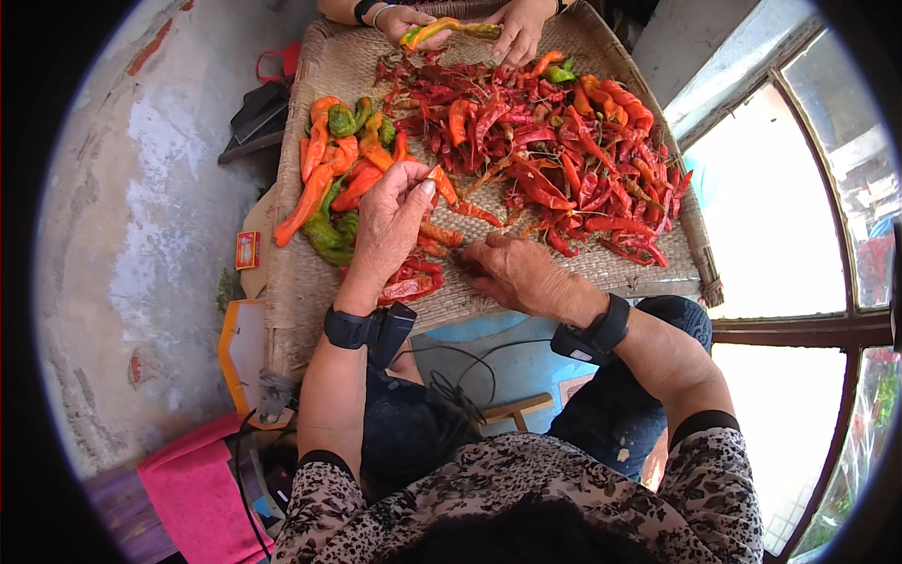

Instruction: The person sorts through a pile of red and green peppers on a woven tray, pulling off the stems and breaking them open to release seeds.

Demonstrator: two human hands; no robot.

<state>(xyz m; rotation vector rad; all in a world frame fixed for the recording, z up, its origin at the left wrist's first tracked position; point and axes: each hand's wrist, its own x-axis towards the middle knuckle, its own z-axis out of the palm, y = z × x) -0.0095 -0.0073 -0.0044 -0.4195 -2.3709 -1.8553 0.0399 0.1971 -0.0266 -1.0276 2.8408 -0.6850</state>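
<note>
Floral shirt: nearest, on this side of the woven tray.
Mixed peppers: along the tray's left edge.
Left hand: clamped on an orange-red pepper over the tray's middle.
Right hand: apart from the left, by the tray's near edge, fingers curled; cannot tell if gripping.
Red peppers: heaped on the tray's right half.
Open room: bare weave along the tray's near right edge.

You present two hands, two wristbands. Facing you: two co-worker's hands. Around you: one tray, one small box. Peppers: dozens, overlapping; you can take no exact count.
</note>
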